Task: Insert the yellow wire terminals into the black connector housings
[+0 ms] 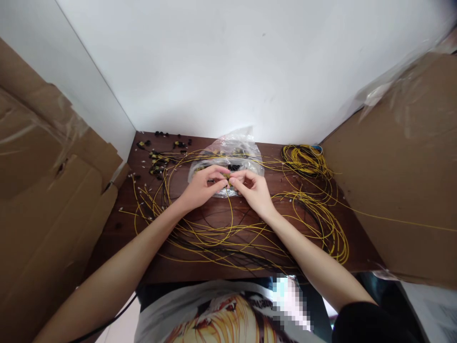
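Both hands meet over the middle of the dark wooden table (210, 214), in front of a clear plastic bag (250, 147) with small black and yellow parts in it. My left hand (205, 186) pinches a small yellow-black piece (227, 177) from the left. On its right side, the thumb and forefinger of my right hand (252, 188) close on the same piece. A yellow wire (231, 209) hangs from it and curves down toward the loose wires. The fingertips partly hide the piece, so its shape is unclear.
Yellow and black wires (214, 250) loop across the table's front. A coiled yellow bundle (303, 159) lies at the back right. Small black and yellow parts (157, 164) are scattered at the back left. Cardboard (403, 181) stands at both sides, with a white wall (214, 71) behind.
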### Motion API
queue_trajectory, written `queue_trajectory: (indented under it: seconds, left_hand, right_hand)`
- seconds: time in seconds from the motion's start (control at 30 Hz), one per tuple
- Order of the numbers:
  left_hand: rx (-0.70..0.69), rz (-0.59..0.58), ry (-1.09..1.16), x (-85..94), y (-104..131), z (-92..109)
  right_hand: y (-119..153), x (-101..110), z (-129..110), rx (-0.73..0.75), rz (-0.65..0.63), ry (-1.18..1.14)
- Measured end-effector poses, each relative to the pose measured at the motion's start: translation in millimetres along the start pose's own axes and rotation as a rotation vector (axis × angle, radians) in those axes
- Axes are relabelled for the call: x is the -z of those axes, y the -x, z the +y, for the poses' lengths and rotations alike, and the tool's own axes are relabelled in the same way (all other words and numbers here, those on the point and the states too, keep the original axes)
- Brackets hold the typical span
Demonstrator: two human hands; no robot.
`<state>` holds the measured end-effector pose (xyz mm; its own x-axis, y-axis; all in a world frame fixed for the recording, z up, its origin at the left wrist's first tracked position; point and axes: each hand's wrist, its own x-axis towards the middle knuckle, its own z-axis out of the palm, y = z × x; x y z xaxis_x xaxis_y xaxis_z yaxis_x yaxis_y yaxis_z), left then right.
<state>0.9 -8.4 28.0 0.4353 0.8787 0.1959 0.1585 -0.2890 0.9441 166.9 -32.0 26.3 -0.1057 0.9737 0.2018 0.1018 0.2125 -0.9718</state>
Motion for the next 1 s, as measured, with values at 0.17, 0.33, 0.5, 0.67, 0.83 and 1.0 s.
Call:
queue_trajectory:
  seconds: [0.17,0.33,0.5,0.67,0.83,1.0]
  left_hand:
    - [-0.019,-0.059,0.004,-1.1,1,1]
    - [-0.019,-0.085,-0.006,-0.5,1,1]
    - [-0.017,-0.069,-0.058,0.2,1,2]
    - [-0.007,-0.065,-0.068,-0.2,1,2]
    - [-0.023,-0.057,-0.053,-0.9,0,3]
    - [-0.009,-0.037,-0.029,-1.3,0,3]
  right_hand:
    - [0,1,4,0.010,-0.059,0.017]
    - [0,1,7,-0.021,-0.062,-0.014]
    - [-1,0,10,-0.076,-0.041,-0.118]
    - [-2,-1,12,-0.104,-0.024,-0.229]
    - [-3,-1,6,-0.148,-0.010,-0.247]
    - [-2,-1,2,-0.163,-0.029,-0.217]
